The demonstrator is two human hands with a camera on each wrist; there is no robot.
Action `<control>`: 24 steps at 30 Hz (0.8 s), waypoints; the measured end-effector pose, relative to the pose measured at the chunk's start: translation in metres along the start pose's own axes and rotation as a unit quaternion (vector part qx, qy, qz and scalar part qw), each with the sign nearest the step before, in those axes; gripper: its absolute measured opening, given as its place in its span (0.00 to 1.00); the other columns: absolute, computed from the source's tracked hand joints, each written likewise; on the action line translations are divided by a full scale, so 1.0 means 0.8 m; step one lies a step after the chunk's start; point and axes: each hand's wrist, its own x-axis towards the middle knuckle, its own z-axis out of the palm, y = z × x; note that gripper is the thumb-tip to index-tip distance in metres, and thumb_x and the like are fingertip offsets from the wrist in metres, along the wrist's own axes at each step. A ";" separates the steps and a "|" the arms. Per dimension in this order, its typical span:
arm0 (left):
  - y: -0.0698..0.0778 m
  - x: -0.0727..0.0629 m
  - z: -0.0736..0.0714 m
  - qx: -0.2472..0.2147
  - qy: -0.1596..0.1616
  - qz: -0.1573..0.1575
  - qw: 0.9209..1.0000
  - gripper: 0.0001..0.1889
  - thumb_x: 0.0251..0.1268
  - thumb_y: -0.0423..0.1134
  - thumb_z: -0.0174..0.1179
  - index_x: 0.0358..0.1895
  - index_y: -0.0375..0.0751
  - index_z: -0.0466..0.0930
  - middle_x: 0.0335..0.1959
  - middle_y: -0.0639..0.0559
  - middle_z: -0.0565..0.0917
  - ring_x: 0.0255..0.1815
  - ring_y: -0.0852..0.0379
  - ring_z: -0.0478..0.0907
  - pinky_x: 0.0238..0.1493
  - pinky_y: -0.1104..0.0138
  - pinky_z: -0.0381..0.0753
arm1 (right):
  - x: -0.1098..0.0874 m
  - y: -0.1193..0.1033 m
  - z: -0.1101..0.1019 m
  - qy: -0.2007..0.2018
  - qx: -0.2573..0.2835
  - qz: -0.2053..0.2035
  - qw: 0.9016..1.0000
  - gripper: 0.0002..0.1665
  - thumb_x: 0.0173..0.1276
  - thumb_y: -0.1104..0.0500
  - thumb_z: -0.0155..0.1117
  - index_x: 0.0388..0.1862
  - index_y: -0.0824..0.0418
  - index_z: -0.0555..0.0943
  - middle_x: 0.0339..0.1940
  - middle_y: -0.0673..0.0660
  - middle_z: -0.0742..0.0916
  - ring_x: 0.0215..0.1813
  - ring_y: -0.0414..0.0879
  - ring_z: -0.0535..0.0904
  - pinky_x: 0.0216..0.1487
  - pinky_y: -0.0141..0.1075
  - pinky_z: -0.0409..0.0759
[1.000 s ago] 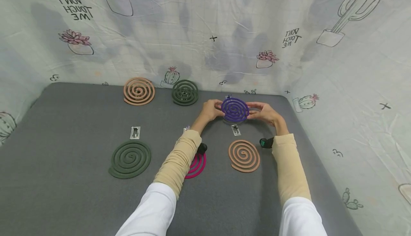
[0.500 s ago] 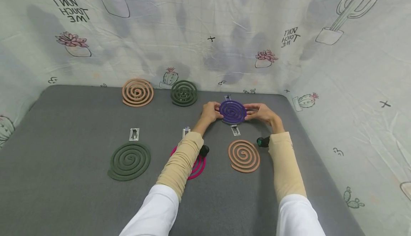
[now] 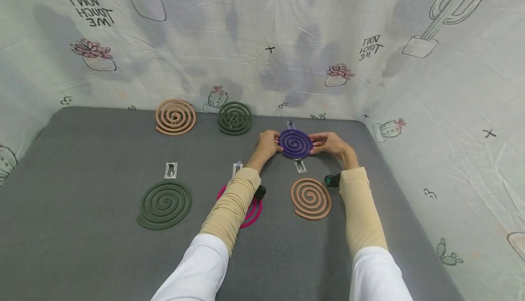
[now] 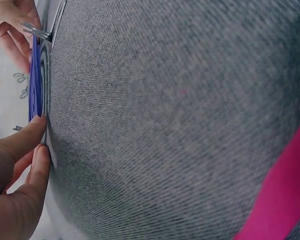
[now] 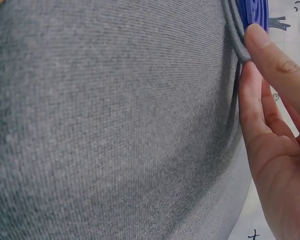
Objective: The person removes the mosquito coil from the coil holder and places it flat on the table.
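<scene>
Purple coil (image 3: 295, 144) sits pinched at opposite edges by the left hand (image 3: 268, 144) and right hand (image 3: 334, 145). On that grip's near side lies an orange coil (image 3: 311, 196).

Left hand (image 3: 268, 143) opposite right hand (image 3: 333, 145)

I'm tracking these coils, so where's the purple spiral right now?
In the head view, the purple spiral is just right of centre, held between the left hand and the right hand, farther back than the nearer tan spiral.
</scene>
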 end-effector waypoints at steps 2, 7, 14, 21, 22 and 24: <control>-0.010 0.011 0.010 0.009 0.001 0.006 1.000 0.34 0.33 0.32 0.81 0.53 0.35 0.81 0.37 0.52 0.85 0.37 0.61 0.80 0.39 0.74 0.80 | 0.000 0.000 0.000 0.004 -0.004 0.000 1.000 0.39 0.56 0.73 0.70 0.67 0.72 0.68 0.64 0.70 0.75 0.61 0.59 0.73 0.49 0.25 0.77; -0.080 0.081 0.071 0.063 0.018 0.022 0.998 0.38 0.26 0.44 0.84 0.52 0.41 0.82 0.35 0.59 0.83 0.35 0.67 0.78 0.39 0.75 0.79 | 0.001 0.000 0.001 0.007 -0.015 -0.001 1.000 0.39 0.55 0.72 0.71 0.67 0.72 0.68 0.63 0.70 0.75 0.60 0.59 0.74 0.50 0.27 0.77; -0.117 0.120 0.101 0.091 0.024 0.031 0.995 0.38 0.23 0.47 0.85 0.50 0.47 0.82 0.34 0.62 0.81 0.36 0.68 0.77 0.41 0.73 0.79 | 0.002 -0.005 0.005 0.014 -0.021 -0.002 1.000 0.39 0.55 0.74 0.71 0.66 0.73 0.69 0.60 0.71 0.77 0.53 0.53 0.78 0.45 0.24 0.77; -0.119 0.124 0.106 0.106 0.032 0.035 0.993 0.37 0.24 0.46 0.85 0.50 0.47 0.82 0.35 0.61 0.81 0.36 0.66 0.77 0.43 0.72 0.79 | 0.003 0.000 0.006 0.017 -0.006 -0.013 1.000 0.39 0.53 0.76 0.70 0.66 0.74 0.68 0.62 0.71 0.75 0.52 0.53 0.77 0.42 0.22 0.77; -0.120 0.126 0.108 0.106 0.032 0.033 0.993 0.38 0.23 0.46 0.85 0.50 0.47 0.82 0.36 0.60 0.82 0.37 0.65 0.77 0.43 0.71 0.79 | 0.003 0.000 0.006 0.018 -0.005 -0.014 1.000 0.39 0.53 0.76 0.70 0.66 0.74 0.68 0.63 0.71 0.75 0.53 0.54 0.77 0.42 0.22 0.77; -0.123 0.129 0.110 0.108 0.031 0.031 0.993 0.38 0.23 0.46 0.85 0.50 0.48 0.83 0.37 0.60 0.82 0.39 0.64 0.77 0.45 0.70 0.79 | 0.003 0.001 0.006 0.018 -0.007 -0.016 1.000 0.40 0.53 0.76 0.70 0.66 0.74 0.68 0.63 0.71 0.75 0.55 0.56 0.76 0.43 0.22 0.77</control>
